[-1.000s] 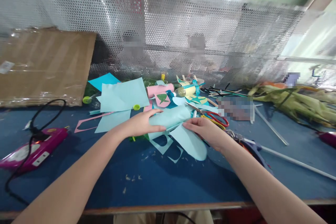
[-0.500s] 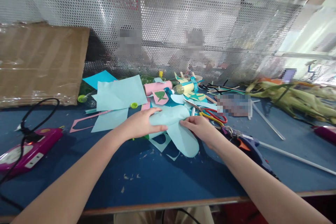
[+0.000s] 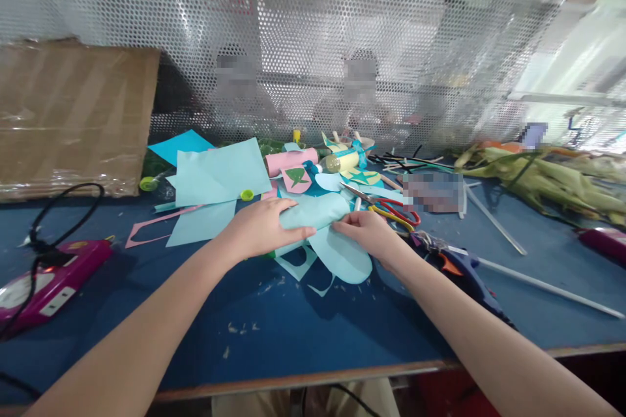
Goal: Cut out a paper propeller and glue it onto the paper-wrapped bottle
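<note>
A light blue paper roll (image 3: 317, 210) lies across the middle of the blue table. My left hand (image 3: 259, 228) grips its left end, the thumb along the near side and the fingers over the top. A rounded light blue paper flap (image 3: 345, 257) spreads toward me from the roll. My right hand (image 3: 364, 231) pinches the paper where flap and roll meet, thumb and forefinger together. Just beyond the right hand are scissors (image 3: 396, 212) with red and yellow handles. Paper offcuts (image 3: 298, 264) lie under and beside the flap.
Light blue sheets (image 3: 218, 172) and a pink wrapped roll (image 3: 291, 161) lie behind the hands. To the right sit a dark blue glue gun (image 3: 469, 273) and corn husks (image 3: 542, 186). A purple power strip (image 3: 59, 283) and cardboard (image 3: 73, 120) are at the left.
The rounded flap has tilted slightly up and to the right, along with my right hand's fingers. My left hand keeps its grip on the roll. The whole view has shifted a little.
</note>
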A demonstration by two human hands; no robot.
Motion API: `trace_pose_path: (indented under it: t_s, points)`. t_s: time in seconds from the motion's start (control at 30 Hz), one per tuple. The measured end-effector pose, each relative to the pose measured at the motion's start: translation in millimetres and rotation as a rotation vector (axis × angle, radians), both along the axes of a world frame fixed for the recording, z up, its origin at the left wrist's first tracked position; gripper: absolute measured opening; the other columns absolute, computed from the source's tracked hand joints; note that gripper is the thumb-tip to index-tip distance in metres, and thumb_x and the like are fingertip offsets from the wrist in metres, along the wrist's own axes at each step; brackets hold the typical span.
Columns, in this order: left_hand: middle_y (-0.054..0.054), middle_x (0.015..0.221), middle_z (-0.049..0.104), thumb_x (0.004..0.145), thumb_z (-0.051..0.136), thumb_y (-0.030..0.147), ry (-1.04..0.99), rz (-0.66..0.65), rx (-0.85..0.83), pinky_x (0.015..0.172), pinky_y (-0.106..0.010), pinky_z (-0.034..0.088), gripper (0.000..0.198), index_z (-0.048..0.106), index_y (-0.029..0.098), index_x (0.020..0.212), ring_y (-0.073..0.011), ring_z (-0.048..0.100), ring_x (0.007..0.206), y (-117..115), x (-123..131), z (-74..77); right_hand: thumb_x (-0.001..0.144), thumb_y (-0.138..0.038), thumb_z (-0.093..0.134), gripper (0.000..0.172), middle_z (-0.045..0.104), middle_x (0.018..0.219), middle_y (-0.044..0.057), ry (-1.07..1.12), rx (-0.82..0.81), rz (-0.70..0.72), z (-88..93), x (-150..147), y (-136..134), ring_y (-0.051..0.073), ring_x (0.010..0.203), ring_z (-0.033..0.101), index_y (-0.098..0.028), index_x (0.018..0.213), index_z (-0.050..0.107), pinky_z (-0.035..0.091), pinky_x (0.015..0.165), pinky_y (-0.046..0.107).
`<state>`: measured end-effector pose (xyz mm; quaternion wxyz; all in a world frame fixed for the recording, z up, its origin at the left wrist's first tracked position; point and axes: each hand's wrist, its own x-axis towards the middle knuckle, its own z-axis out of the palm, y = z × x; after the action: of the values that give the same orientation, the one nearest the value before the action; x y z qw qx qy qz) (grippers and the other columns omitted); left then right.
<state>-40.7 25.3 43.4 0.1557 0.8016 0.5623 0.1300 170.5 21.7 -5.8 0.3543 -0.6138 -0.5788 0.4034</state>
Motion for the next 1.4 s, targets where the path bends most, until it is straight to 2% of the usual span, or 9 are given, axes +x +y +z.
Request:
trace_pose_path:
  t_s: [0.2,0.37,0.47,0.63,0.8,1.0,1.17,1.3,1.4]
  points:
    - [-0.011,0.136,0.050,0.071,0.054,0.062,0.170,0.020,0.014,0.092,-0.041,0.044,0.074,0.045,0.020,0.132,-0.0331,0.052,0.116,-1,9,-0.3,0.066,-0.034,0.070,0.026,0.044,0.043,-0.006,0.068,-0.043,0.012,-0.5,0,1,0.008,0.043,0.037,-0.017,0.053,0.055,0.027,0.042,0.022]
    - [-0.010,0.136,0.050,0.069,0.055,0.062,0.143,0.023,0.008,0.090,-0.041,0.045,0.073,0.046,0.023,0.130,-0.0335,0.050,0.118,1,7,-4.9,0.072,-0.030,0.070,0.022,0.060,0.055,0.001,0.191,-0.173,0.044,-0.8,0,0,0.011,0.051,0.055,-0.015,0.059,0.061,0.045,0.050,0.023]
    - [-0.010,0.136,0.050,0.069,0.056,0.061,0.128,0.026,0.013,0.092,-0.042,0.045,0.073,0.047,0.022,0.129,-0.0348,0.049,0.120,2,7,-6.2,0.076,-0.025,0.067,0.019,0.065,0.061,0.004,0.236,-0.231,0.047,1.7,-2,-1,0.012,0.054,0.060,-0.014,0.061,0.064,0.049,0.052,0.023]
    - [-0.010,0.136,0.050,0.068,0.057,0.062,0.108,0.016,0.012,0.092,-0.043,0.044,0.074,0.047,0.022,0.129,-0.0356,0.049,0.119,3,6,-7.8,0.078,-0.023,0.065,0.019,0.060,0.054,0.001,0.251,-0.251,0.003,5.7,-6,-2,0.010,0.047,0.055,-0.014,0.061,0.062,0.043,0.044,0.020]
    - [-0.010,0.138,0.048,0.068,0.057,0.061,0.108,0.021,0.005,0.094,-0.043,0.043,0.074,0.046,0.023,0.130,-0.0344,0.048,0.120,5,6,-8.6,0.072,-0.029,0.068,0.027,0.040,0.041,-0.007,0.206,-0.199,-0.010,0.5,-7,1,0.006,0.037,0.036,-0.016,0.053,0.053,0.026,0.036,0.018]
    - [-0.010,0.134,0.051,0.067,0.058,0.061,0.095,0.031,0.014,0.091,-0.043,0.045,0.075,0.046,0.022,0.130,-0.0335,0.051,0.117,5,6,-9.7,0.065,-0.040,0.072,0.035,0.035,0.041,-0.008,0.151,-0.133,0.016,-6.6,-8,2,0.007,0.039,0.032,-0.018,0.051,0.049,0.024,0.038,0.021]
    - [-0.010,0.134,0.051,0.066,0.058,0.061,0.100,0.043,0.024,0.090,-0.042,0.046,0.077,0.045,0.021,0.131,-0.0332,0.052,0.116,5,7,-11.5,0.061,-0.038,0.074,0.042,0.025,0.040,-0.010,0.079,-0.065,0.008,-9.2,-12,2,0.006,0.041,0.020,-0.020,0.046,0.040,0.013,0.040,0.023]
    - [-0.011,0.138,0.048,0.066,0.058,0.061,0.103,0.057,0.017,0.092,-0.041,0.045,0.078,0.045,0.021,0.131,-0.0323,0.050,0.119,4,7,-9.6,0.062,-0.038,0.075,0.042,0.025,0.043,-0.010,0.103,-0.074,0.017,-7.2,-12,1,0.006,0.043,0.023,-0.019,0.047,0.040,0.016,0.041,0.022]
    - [-0.011,0.136,0.050,0.066,0.057,0.064,0.094,0.050,0.011,0.091,-0.041,0.045,0.077,0.047,0.020,0.130,-0.0327,0.050,0.118,4,6,-7.9,0.066,-0.041,0.072,0.034,0.038,0.046,-0.008,0.182,-0.170,0.099,-2.3,-8,-1,0.007,0.044,0.036,-0.018,0.055,0.051,0.027,0.042,0.021]
